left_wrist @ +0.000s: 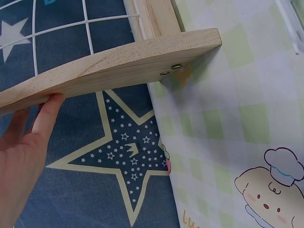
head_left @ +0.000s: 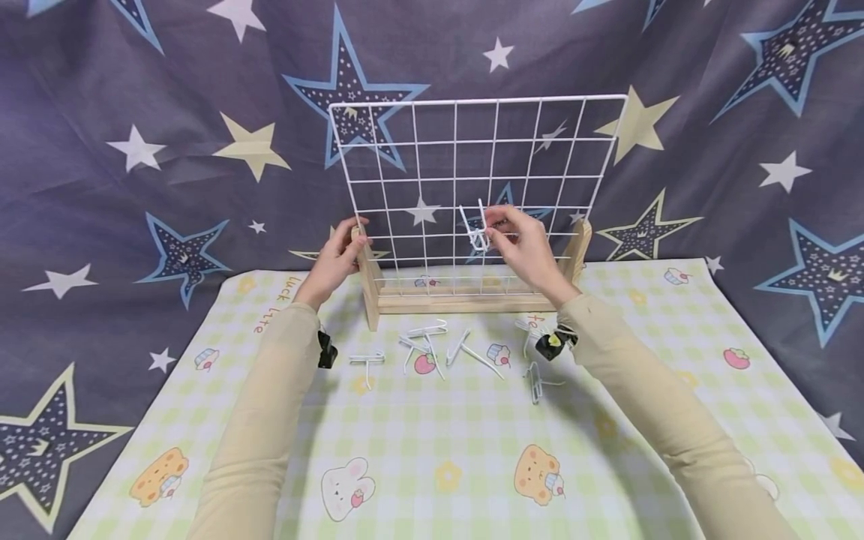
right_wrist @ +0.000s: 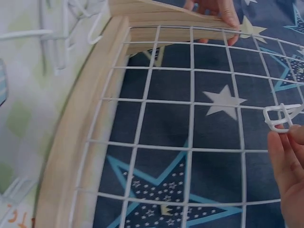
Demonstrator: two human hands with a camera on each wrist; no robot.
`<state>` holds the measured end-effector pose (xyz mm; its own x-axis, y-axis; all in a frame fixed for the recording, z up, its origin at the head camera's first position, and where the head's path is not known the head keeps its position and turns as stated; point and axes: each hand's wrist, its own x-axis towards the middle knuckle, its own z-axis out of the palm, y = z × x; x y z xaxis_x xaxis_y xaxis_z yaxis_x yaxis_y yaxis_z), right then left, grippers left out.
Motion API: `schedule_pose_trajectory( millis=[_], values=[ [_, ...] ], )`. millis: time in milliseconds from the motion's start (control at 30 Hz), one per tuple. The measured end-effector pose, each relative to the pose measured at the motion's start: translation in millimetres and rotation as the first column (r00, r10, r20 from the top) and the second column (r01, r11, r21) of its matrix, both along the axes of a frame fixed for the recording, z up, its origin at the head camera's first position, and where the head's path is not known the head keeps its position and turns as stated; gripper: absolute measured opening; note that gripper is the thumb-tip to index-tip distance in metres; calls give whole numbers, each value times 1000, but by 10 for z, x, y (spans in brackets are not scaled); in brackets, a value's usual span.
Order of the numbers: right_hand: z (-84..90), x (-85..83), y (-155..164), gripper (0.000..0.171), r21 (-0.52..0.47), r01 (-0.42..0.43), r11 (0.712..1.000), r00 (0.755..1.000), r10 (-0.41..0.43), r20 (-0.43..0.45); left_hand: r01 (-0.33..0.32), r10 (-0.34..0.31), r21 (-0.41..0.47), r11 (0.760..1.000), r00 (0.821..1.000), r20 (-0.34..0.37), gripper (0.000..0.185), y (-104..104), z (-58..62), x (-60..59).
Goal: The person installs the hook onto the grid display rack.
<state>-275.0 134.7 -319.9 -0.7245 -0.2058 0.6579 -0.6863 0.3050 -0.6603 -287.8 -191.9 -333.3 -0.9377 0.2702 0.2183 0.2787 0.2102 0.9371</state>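
Observation:
A white wire grid panel stands upright in a wooden base at the back of the mat. My left hand grips the top of the left wooden upright, fingers over its edge. My right hand pinches a white wire hook right at the grid's lower middle wires. In the right wrist view the hook sits at my fingertips against the grid. Whether the hook hangs on a wire is unclear.
Several loose white wire hooks lie on the checked mat just in front of the base. A star-patterned cloth hangs behind and drapes round the mat. The right wooden upright stands beside my right wrist.

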Motion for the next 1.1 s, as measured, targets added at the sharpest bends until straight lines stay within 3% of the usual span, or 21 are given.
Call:
schedule_pose_trajectory(
  millis=[200,333,667,933,1100],
  values=[
    [365,243,-118,22,-32,16,999,999,-18,-50,-1,1,-2,1000,1000,-1,41,0,8,11],
    [452,239,-131,23,-58,29,998,997,-33,-65,-5,5,6,1000,1000,-3,41,-5,-14,-16],
    [485,190,-140,40,-105,32,994,998,-37,-42,-25,26,16,1000,999,-33,42,-65,-242,-212],
    [472,144,-153,46,-140,30,990,998,-37,-48,-37,38,12,999,998,-44,43,-70,-267,-218],
    [472,139,-190,45,-147,31,989,998,-38,-47,-28,28,8,1000,999,-31,43,-65,-217,-178]
  ],
)
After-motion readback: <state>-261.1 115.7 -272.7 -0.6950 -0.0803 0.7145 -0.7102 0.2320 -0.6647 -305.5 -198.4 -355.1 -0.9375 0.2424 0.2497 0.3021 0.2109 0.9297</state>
